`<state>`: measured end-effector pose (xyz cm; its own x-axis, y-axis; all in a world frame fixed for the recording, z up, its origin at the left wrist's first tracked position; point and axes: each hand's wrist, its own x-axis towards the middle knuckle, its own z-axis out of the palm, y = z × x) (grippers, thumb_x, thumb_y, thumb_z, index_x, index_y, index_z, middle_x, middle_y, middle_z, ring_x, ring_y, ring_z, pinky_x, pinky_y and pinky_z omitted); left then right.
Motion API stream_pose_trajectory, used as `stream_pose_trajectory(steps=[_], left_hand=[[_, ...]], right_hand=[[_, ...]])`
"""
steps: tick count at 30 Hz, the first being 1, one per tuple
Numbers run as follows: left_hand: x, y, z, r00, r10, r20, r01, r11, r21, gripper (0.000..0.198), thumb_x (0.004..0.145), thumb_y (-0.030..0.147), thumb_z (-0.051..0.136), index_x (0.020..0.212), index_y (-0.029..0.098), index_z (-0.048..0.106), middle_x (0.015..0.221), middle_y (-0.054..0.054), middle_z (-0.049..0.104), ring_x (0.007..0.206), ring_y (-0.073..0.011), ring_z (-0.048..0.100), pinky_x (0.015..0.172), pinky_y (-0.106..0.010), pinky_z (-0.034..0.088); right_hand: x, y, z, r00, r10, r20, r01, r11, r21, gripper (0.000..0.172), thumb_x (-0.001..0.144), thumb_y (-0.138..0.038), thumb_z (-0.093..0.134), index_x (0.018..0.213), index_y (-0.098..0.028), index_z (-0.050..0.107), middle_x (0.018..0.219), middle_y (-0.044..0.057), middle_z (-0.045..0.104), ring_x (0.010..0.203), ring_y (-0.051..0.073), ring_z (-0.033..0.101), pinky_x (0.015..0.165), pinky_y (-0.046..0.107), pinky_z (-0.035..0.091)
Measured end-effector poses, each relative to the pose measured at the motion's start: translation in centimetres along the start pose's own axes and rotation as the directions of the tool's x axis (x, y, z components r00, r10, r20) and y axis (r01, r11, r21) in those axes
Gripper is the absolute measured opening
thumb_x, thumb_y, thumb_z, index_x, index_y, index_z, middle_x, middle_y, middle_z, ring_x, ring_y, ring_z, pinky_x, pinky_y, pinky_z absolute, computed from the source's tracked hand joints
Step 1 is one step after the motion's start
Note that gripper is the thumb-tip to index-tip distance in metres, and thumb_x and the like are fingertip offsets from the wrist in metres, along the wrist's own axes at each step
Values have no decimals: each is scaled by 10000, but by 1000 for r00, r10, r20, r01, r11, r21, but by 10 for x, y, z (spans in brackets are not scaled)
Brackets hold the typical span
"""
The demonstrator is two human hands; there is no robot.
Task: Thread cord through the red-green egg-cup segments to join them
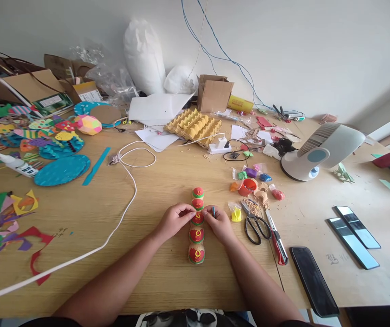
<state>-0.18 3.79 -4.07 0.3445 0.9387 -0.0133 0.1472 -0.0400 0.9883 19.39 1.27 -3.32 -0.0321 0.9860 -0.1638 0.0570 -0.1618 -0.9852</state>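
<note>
Several round pieces with red faces, green rims and yellow details stand in a line on the wooden table, running away from me. My left hand (177,220) is at the left side of the middle piece (198,219), thumb and index finger pinched together at its edge. From the right, my right hand (218,220) touches the same piece with closed fingertips, and a small blue-green thing shows between its fingers. Whatever the left fingertips hold is too small to make out. The nearest piece (196,254) has a yellow loop on top.
Right of my hands lie black scissors (257,227), a red cutter (278,243), a yellow clay bag (236,214) and a dark phone (313,280). A white fan (317,152) stands behind. A white cable (113,234) crosses the left side, near blue discs (61,170).
</note>
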Motion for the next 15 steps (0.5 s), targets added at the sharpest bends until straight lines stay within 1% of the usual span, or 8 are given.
stream_pose_trajectory(steps=[2,5,8,10,12,15], left_hand=[[0,1,-1,1000,11,-3,-11,1000,14,260,894,427,669,977,192,745,962,-56,744,900,-191,672,823,-291,522],[-2,2,-2,999,-12,-48,12,1000,2,272,898,429,659,1016,198,742,1006,-60,752,924,-201,680,846,-302,528],[-4,4,-2,995,-30,-92,31,999,19,275,903,445,643,963,195,743,944,-57,752,862,-198,676,801,-297,527],[-5,6,-2,995,6,-98,2,997,77,277,911,444,632,900,192,746,881,-54,737,805,-188,657,746,-284,511],[-5,7,-2,994,67,-85,-54,988,147,277,924,430,620,868,194,753,846,-55,717,777,-181,639,709,-277,489],[-6,9,-2,989,135,-59,-121,972,202,271,948,401,597,880,199,764,849,-61,709,800,-184,639,725,-283,482]], right_hand=[[-1,-1,-1,1000,1,7,-1,1000,22,265,809,-478,720,812,-215,686,756,8,652,693,158,540,684,289,425],[-2,-2,-3,1000,4,29,-4,1000,28,269,797,-482,736,878,-226,723,761,13,662,717,175,569,679,293,444],[-2,-3,-3,998,5,63,-5,1000,-2,292,793,-493,741,924,-232,752,712,10,641,702,184,568,641,291,435],[-2,-2,-2,997,-2,80,4,1000,-22,294,796,-495,738,929,-233,760,709,12,640,703,188,567,645,295,435],[-1,-1,-2,996,-12,89,16,999,-36,286,810,-491,721,930,-234,761,724,14,647,705,187,565,662,301,435],[0,1,-2,995,-33,95,37,998,-45,257,833,-462,700,936,-233,757,755,14,658,701,175,555,688,303,429]])
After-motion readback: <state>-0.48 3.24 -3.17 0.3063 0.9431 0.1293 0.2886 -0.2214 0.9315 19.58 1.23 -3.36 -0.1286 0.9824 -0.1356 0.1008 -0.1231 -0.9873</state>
